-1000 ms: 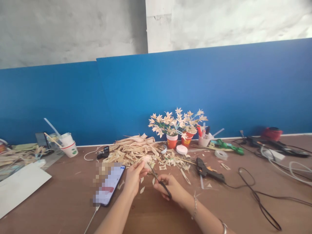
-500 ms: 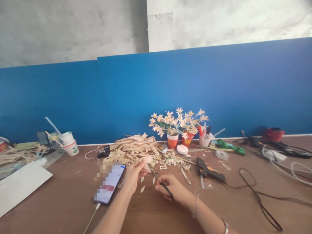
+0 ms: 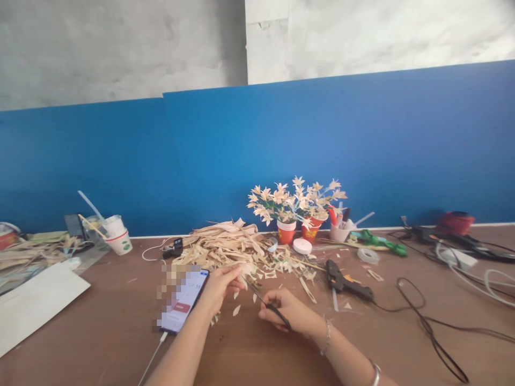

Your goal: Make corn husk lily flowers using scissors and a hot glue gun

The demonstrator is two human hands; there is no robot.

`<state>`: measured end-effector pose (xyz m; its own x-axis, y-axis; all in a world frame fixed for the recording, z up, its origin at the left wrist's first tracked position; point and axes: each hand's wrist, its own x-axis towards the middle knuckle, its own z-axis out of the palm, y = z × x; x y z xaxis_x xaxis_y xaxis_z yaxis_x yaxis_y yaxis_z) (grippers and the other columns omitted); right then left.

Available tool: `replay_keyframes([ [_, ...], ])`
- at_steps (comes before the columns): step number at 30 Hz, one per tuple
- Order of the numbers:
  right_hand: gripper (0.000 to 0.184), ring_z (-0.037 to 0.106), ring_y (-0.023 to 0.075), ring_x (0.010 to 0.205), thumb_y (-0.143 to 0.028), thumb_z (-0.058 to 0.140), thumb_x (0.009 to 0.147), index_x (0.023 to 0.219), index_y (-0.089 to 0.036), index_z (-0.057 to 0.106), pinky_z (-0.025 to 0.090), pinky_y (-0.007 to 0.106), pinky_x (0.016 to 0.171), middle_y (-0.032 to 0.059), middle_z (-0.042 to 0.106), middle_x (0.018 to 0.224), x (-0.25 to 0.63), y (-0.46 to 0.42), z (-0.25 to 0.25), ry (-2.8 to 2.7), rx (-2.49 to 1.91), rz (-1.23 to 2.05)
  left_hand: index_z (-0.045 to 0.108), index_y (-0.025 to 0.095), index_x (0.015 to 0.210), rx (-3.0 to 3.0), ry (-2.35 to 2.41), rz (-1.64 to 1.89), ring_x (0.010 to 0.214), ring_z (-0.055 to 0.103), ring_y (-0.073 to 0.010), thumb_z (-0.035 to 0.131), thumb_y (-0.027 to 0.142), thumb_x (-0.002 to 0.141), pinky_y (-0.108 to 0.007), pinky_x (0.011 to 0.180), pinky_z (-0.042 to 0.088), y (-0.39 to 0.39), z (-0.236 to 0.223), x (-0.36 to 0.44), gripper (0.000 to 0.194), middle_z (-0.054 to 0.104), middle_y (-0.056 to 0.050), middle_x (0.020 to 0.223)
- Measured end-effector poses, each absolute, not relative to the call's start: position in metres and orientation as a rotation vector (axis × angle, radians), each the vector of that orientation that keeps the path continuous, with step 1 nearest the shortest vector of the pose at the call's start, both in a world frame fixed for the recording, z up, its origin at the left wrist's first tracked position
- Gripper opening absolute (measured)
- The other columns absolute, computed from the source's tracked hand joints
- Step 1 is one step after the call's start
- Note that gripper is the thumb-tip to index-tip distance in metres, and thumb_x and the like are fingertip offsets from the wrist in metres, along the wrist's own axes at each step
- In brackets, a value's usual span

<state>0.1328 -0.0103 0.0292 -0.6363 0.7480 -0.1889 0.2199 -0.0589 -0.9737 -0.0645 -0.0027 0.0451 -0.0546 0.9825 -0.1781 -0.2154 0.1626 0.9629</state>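
Pinching a small pale piece (image 3: 246, 268) in the left grip (image 3: 215, 292), just in front of a papery heap (image 3: 225, 241); holding scissors (image 3: 277, 312) by the handles in the right grip (image 3: 292, 313), with blades angled toward it. Best to snip lightly, guiding by the piece and sparing the fingertips.

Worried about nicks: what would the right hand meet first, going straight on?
Leading with the scissors, the right hand would likely meet the pale piece in the left hand; depth is unclear.
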Motion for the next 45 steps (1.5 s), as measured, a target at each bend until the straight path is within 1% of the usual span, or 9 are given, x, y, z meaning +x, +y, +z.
replay_keyframes([
  [4,0.034,0.034,0.0041,0.032,-0.048,0.066,0.065,0.068,-0.017,0.052,0.022,0.016,0.032,-0.0095,0.044,0.038,0.134,-0.009,0.027,-1.846,-1.011,1.733,0.070,0.011,0.082,0.922,1.185,1.174,0.047,0.063,-0.0115,0.070,0.029,0.068,-0.014,0.042,0.043,-0.004,0.049,-0.067,0.023,0.068,-0.006,0.052],
  [9,0.033,0.033,0.0043,0.032,-0.047,0.066,0.065,0.069,-0.017,0.053,0.022,0.016,0.032,-0.0092,0.044,0.038,0.136,-0.009,0.026,-1.860,-1.025,1.740,0.071,0.011,0.082,0.965,1.177,1.137,0.045,0.062,-0.0125,0.071,0.026,0.066,-0.015,0.040,0.042,-0.003,0.047,-0.070,0.022,0.067,-0.005,0.051],
  [16,0.032,0.033,0.0038,0.031,-0.045,0.067,0.063,0.067,-0.017,0.053,0.021,0.015,0.031,-0.0093,0.044,0.038,0.136,-0.009,0.027,-1.862,-1.051,1.781,0.070,0.011,0.084,1.066,1.184,1.068,0.046,0.062,-0.0125,0.069,0.030,0.067,-0.016,0.041,0.042,-0.001,0.044,-0.074,0.026,0.067,-0.006,0.050],
  [22,0.028,0.033,0.0037,0.030,-0.042,0.066,0.064,0.067,-0.017,0.054,0.022,0.015,0.030,-0.0091,0.045,0.038,0.137,-0.011,0.033,-1.907,-1.100,1.751,0.070,0.012,0.079,1.118,1.238,1.034,0.040,0.058,-0.0113,0.068,0.030,0.066,-0.016,0.038,0.041,-0.001,0.043,-0.076,0.022,0.064,-0.003,0.046],
  [27,0.029,0.034,0.0030,0.030,-0.041,0.067,0.063,0.066,-0.016,0.053,0.022,0.014,0.029,-0.0088,0.046,0.039,0.137,-0.009,0.030,-1.925,-1.092,1.756,0.069,0.011,0.078,1.167,1.273,1.013,0.034,0.049,-0.0073,0.069,0.033,0.065,-0.015,0.031,0.032,0.002,0.041,-0.076,0.026,0.058,0.001,0.044],
  [32,0.030,0.040,0.0048,0.031,-0.042,0.067,0.063,0.071,-0.016,0.053,0.031,0.013,0.030,-0.0076,0.050,0.040,0.136,-0.006,0.026,-1.903,-1.143,1.784,0.070,0.011,0.080,1.166,1.339,1.093,0.030,0.037,-0.0049,0.068,0.036,0.065,-0.015,0.030,0.021,0.006,0.038,-0.078,0.030,0.050,0.005,0.037],
  [36,0.029,0.042,0.0051,0.032,-0.041,0.066,0.064,0.072,-0.016,0.054,0.033,0.013,0.031,-0.0076,0.049,0.040,0.136,-0.007,0.027,-1.909,-1.124,1.791,0.070,0.011,0.082,1.088,1.370,1.201,0.027,0.029,-0.0031,0.066,0.038,0.066,-0.016,0.030,0.016,0.008,0.037,-0.080,0.032,0.047,0.006,0.032],
  [40,0.028,0.041,0.0043,0.032,-0.040,0.066,0.064,0.071,-0.015,0.054,0.032,0.013,0.031,-0.0072,0.051,0.042,0.136,-0.009,0.028,-1.920,-1.110,1.782,0.070,0.011,0.080,1.088,1.367,1.221,0.027,0.028,-0.0031,0.066,0.039,0.065,-0.016,0.030,0.014,0.007,0.038,-0.078,0.032,0.046,0.006,0.032],
  [45,0.027,0.040,0.0033,0.031,-0.038,0.066,0.064,0.070,-0.015,0.054,0.030,0.012,0.030,-0.0071,0.052,0.043,0.136,-0.009,0.028,-1.946,-1.124,1.759,0.071,0.012,0.086,1.104,1.372,1.185,0.028,0.027,-0.0035,0.065,0.037,0.067,-0.016,0.031,0.013,0.003,0.042,-0.071,0.032,0.045,0.006,0.031],
])
